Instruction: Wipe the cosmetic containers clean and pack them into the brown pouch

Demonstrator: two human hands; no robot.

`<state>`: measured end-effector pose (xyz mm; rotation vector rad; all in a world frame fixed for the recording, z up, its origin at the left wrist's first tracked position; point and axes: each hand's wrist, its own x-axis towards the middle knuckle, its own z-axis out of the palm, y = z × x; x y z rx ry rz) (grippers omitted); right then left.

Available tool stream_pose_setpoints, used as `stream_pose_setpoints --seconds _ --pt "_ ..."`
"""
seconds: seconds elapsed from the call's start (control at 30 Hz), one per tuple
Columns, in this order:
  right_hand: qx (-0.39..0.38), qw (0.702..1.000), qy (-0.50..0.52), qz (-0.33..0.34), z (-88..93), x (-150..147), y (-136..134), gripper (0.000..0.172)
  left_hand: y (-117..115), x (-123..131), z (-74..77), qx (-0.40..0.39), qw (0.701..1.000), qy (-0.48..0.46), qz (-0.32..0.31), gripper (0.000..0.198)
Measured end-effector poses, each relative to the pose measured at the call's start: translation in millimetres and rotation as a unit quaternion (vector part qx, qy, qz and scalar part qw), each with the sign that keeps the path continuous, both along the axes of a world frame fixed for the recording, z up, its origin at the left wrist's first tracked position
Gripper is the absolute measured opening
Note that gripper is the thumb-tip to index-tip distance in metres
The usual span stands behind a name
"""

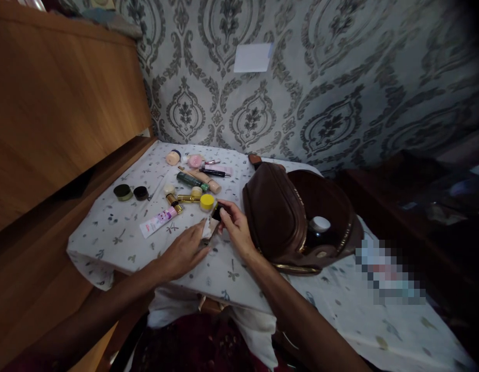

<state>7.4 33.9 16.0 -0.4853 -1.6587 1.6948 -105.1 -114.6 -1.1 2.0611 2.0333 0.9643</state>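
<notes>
Currently my right hand (236,227) pinches a small black object (216,212), while my left hand (187,253) grips a crumpled white scrap (208,231) against it. Just right of my grip, the smooth brown bag (270,206) gapes, its gold-coloured zip undone, a white-lidded jar (320,223) inside. Just beyond my grip sits a round yellow-lidded jar (207,202); farther left lies a flat tube (157,223), its printed writing too small to read.
</notes>
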Motion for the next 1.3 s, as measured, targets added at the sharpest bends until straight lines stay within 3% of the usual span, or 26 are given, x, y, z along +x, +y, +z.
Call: stream_pose_setpoints --seconds 0.17,0.33,0.5,0.63,0.77,0.9,1.03,1.17,1.3 --pt "-0.004 1.0 0.004 -0.009 0.2 -0.4 -1.4 0.044 -6.0 -2.9 -11.2 0.011 0.997 0.065 0.028 0.052" --pt "-0.035 0.999 0.008 -0.025 1.1 0.8 -5.1 0.043 3.9 0.8 -5.2 -0.033 0.996 0.044 0.066 0.048" --pt "-0.039 0.999 0.0 -0.022 4.7 2.7 -5.4 0.048 7.5 -3.7 1.2 -0.045 0.998 -0.023 0.032 0.048" --pt "-0.035 0.999 0.009 -0.033 6.2 3.1 -2.6 0.039 4.9 -14.6 10.3 -0.058 0.989 -0.137 -0.02 0.04" --pt "-0.078 0.996 0.024 -0.036 5.2 2.1 -1.2 0.037 3.3 -24.2 19.9 -0.108 0.98 -0.168 -0.013 0.032" --pt "-0.075 0.995 0.013 -0.066 3.8 0.3 -1.1 0.036 4.9 -27.3 24.6 -0.094 0.989 -0.11 0.043 0.028" --pt "-0.072 0.995 0.001 -0.07 2.8 -0.9 -1.0 0.034 12.9 -18.7 34.2 -0.004 0.995 -0.054 0.09 0.028" --pt "-0.063 0.996 0.004 -0.057 2.6 -1.0 0.3 0.032 27.1 -3.5 43.0 0.063 0.997 0.016 0.047 0.045" --pt "-0.063 0.996 0.017 -0.054 -0.5 -1.7 3.1 0.033 34.1 0.8 30.2 0.06 0.99 0.125 -0.003 0.05"
